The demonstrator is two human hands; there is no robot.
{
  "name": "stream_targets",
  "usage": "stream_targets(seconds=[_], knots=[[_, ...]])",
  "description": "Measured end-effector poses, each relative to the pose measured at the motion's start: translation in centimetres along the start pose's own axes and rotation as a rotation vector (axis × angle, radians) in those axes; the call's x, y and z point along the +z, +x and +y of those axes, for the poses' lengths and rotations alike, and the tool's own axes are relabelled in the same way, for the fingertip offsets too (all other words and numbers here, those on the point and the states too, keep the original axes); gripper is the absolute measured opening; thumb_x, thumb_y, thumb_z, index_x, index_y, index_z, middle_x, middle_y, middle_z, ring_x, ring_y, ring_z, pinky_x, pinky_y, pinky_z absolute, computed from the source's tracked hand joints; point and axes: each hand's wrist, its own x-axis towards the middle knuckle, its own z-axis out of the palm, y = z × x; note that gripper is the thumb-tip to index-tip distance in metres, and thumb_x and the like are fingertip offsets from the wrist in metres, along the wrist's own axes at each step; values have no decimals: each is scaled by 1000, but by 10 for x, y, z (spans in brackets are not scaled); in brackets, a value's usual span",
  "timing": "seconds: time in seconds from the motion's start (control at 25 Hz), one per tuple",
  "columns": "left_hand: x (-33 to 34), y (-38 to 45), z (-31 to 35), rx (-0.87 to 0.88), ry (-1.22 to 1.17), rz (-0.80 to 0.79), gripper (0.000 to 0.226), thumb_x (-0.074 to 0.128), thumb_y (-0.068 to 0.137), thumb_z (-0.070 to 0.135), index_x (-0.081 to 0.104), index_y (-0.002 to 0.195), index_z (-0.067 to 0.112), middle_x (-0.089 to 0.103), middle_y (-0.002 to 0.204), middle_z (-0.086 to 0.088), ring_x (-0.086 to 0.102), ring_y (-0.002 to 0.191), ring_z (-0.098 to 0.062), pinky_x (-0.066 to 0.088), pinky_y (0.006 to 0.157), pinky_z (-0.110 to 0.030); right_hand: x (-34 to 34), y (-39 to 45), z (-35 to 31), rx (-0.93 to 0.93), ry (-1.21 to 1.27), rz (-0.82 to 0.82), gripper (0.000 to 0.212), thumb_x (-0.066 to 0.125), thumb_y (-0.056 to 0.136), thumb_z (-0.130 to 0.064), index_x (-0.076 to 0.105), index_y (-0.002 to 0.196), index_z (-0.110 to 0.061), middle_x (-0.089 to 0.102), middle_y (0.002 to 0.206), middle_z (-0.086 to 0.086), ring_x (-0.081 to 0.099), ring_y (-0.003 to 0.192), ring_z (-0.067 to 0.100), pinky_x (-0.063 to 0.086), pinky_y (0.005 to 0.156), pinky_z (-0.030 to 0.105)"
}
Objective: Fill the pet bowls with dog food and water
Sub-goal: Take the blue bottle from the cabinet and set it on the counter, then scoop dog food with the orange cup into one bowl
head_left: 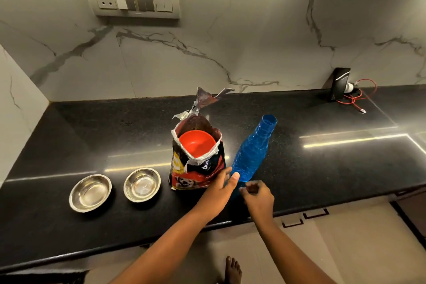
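A: Where's your water?

B: Blue bottle (251, 150), uncapped, standing on the black counter (69, 136) just right of the dog food bag (196, 168). Your left hand (221, 188) is wrapped round its lower body, thumb up front, likely steadying it.

A: And your right hand (258, 196)?

B: Curled at the bottle's base, fingers pinched in; can't tell if it's holding a cap or nothing.

A: Bowls?

B: Two steel bowls (90, 192) (142, 184) side by side left of the bag, both look empty. Orange scoop bowl (197, 144) sits inside the torn-open bag, handy for kibble. Nothing filled yet; you'd probably lift the bottle across the bag to pour
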Motion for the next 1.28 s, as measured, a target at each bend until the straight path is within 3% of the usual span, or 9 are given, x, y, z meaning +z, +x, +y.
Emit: stream_targets(seconds=[0.12,0.2,0.32,0.6,0.76,0.92,1.08,1.16,1.28], knots=[[-18,-15,-11,19,64,-4,50,50,98,49,44,144,30,47,151,2,43,139,-11,33,117,-31,2,-22,-24,-65,143,-38,15,77,86,-14,69,96,-22,74,85,2,74,85,22,63,79,49],[-29,-27,-13,46,97,16,48,56,96,45,48,141,30,51,144,6,45,136,-8,35,115,-30,1,-31,-44,-131,201,-5,13,76,87,-12,71,94,-21,75,83,4,75,83,24,63,78,50],[-51,-49,-6,162,85,67,40,60,96,33,55,136,25,60,134,8,54,127,-5,40,107,-21,-3,-48,-76,-208,261,57,9,78,87,-14,73,90,-22,76,80,3,76,77,19,64,77,49],[-100,-82,8,361,36,254,20,61,97,31,66,116,31,73,111,9,69,104,-7,57,87,-25,-16,-81,-142,-412,317,98,9,76,90,-18,72,88,-26,75,85,-2,75,83,21,64,76,41],[-125,-91,19,400,-5,338,15,61,96,27,69,109,30,77,101,6,74,89,-12,59,81,-34,-14,-89,-167,-500,316,83,7,75,90,-18,72,90,-25,75,86,-2,75,84,21,64,78,45],[-143,-103,32,426,-36,391,16,59,98,24,69,110,21,77,96,2,75,82,-13,56,72,-23,-13,-92,-195,-594,267,77,4,74,91,-18,71,92,-21,74,86,-4,74,83,17,63,77,36],[-149,-105,38,403,-42,442,19,58,98,26,61,117,24,76,95,1,74,80,-11,55,69,-21,-12,-71,-221,-737,-96,-31,3,76,90,-18,75,92,-19,74,82,-7,71,76,7,60,74,22],[-150,-98,43,329,15,460,28,57,97,37,57,123,26,74,98,2,72,85,-10,58,74,-28,-6,-49,-235,-780,-337,-132,9,76,89,-17,78,98,-16,76,87,-2,71,77,7,61,80,27],[-150,-81,57,212,189,460,44,53,93,56,52,128,29,70,103,5,67,97,-12,57,88,-40,9,-15,-249,-736,-695,-316,26,72,90,-18,74,116,-16,75,108,4,71,98,19,59,90,36]])
